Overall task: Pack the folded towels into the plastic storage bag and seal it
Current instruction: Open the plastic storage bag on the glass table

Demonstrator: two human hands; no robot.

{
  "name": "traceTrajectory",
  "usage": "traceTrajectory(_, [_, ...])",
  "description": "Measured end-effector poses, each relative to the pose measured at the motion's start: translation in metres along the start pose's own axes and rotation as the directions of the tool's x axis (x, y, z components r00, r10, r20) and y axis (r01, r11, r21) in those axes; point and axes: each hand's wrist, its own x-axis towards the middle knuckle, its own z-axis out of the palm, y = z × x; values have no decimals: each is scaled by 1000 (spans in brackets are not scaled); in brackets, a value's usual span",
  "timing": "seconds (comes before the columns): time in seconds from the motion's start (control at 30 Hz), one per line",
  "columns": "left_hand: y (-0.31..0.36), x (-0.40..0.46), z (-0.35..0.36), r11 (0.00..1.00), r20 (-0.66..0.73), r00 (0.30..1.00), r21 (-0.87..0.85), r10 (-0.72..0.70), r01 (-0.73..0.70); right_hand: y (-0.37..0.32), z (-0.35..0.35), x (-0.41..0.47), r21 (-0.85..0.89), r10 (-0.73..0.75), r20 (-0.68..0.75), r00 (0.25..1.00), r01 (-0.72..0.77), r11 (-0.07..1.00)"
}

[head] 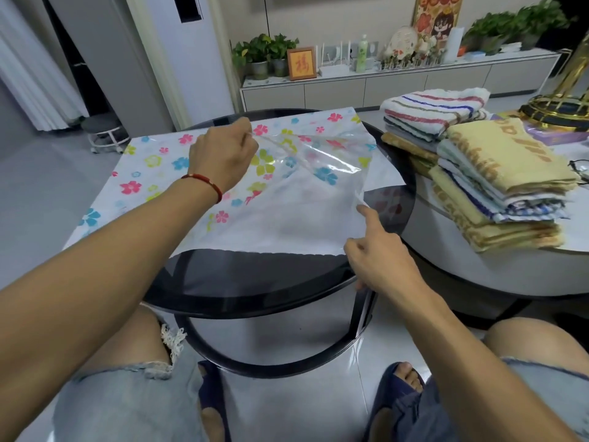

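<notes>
My left hand pinches the bag's clear top layer, lifting it to open the mouth, while my right hand, loosely open, fingers the edge nearer me; towels wait stacked right of it.

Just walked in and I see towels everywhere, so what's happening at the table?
A seated person is opening a flowered plastic storage bag spread on the dark glass table. The left hand pinches and lifts the clear top layer; the right hand touches its near edge with one finger. The folded towels sit stacked on the neighbouring table, none packed yet.
</notes>
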Motion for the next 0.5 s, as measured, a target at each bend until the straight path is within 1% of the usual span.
traceTrajectory(0.07, [3,-9,0,998,98,993,-12,59,-58,-7,4,-1,-210,-121,-79,990,102,972])
traceTrajectory(0.1, [4,-15,-1,996,148,985,-47,86,-80,-14,10,-2,-275,-223,-141,965,178,945])
traceTrajectory(0.13, [5,-22,-1,991,189,976,-93,111,-95,-22,18,-3,-301,-348,-209,914,279,912])
traceTrajectory(0.17, [6,-31,-2,985,221,966,-133,134,-106,-34,26,-4,-322,-475,-282,833,384,865])
traceTrajectory(0.2, [8,-41,-1,980,249,956,-164,153,-114,-46,34,-2,-373,-580,-363,729,456,808])
traceTrajectory(0.23, [9,-51,0,974,275,946,-192,169,-118,-56,40,3,-447,-645,-427,634,472,760])
traceTrajectory(0.27, [9,-61,1,969,297,938,-217,178,-115,-63,44,13,-513,-678,-457,576,452,730])
traceTrajectory(0.3, [7,-72,3,968,312,934,-228,176,-107,-68,45,23,-574,-698,-441,565,420,703])
traceTrajectory(0.33, [3,-83,3,972,317,935,-217,160,-93,-70,44,33,-631,-710,-398,582,388,672])
traceTrajectory(0.4, [-16,-106,2,992,328,942,-126,67,-27,-66,38,51,-702,-714,-294,635,364,613])
traceTrajectory(0.43, [-29,-118,-1,998,341,940,-58,9,11,-59,34,58,-715,-694,-256,673,351,605])
traceTrajectory(0.5, [-53,-139,-6,996,362,929,63,-75,56,-47,29,66,-699,-620,-235,749,314,643])
